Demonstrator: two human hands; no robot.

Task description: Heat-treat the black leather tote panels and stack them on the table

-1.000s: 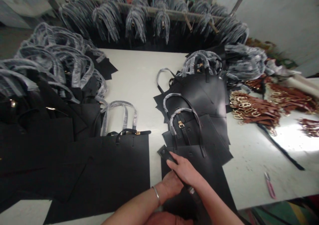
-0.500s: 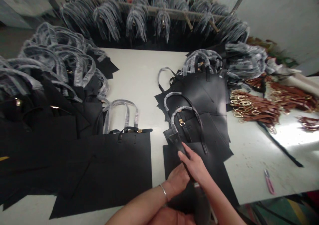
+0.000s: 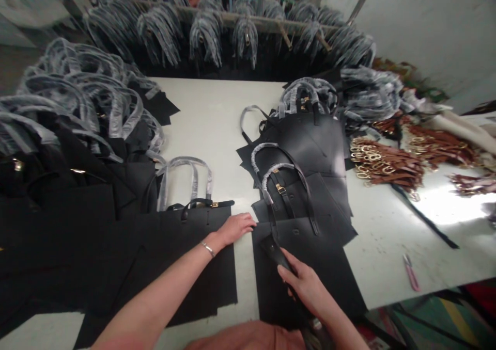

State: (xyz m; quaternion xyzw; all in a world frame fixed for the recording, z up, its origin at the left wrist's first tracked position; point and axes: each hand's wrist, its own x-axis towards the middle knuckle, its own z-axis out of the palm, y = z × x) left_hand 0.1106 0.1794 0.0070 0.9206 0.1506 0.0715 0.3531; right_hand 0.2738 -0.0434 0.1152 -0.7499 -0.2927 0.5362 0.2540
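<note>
Black strap (image 3: 276, 254), its end over the upper left part of the near black panel (image 3: 329, 257); the rest runs back toward the person's body. The right hand (image 3: 305, 283) has its grip clamped around the strap, thumb uppermost. What has just changed is the left hand (image 3: 237, 227): half a second ago it was at the strap beside the right, and now it has moved out to the panel's upper left corner, which leaves the strap to the right hand alone. Whether its fingertips pinch that corner or only rest beside it, I cannot tell.

Left of this lies another black panel (image 3: 166, 236), partly under the left forearm. Just beyond the near panel are wrapped handles (image 3: 265, 182) and a gold buckle (image 3: 279, 188). Farther right on the worktop (image 3: 201, 102) lie brown straps (image 3: 399, 169); at the back, a rack hung with wrapped handle bundles (image 3: 205, 43).
</note>
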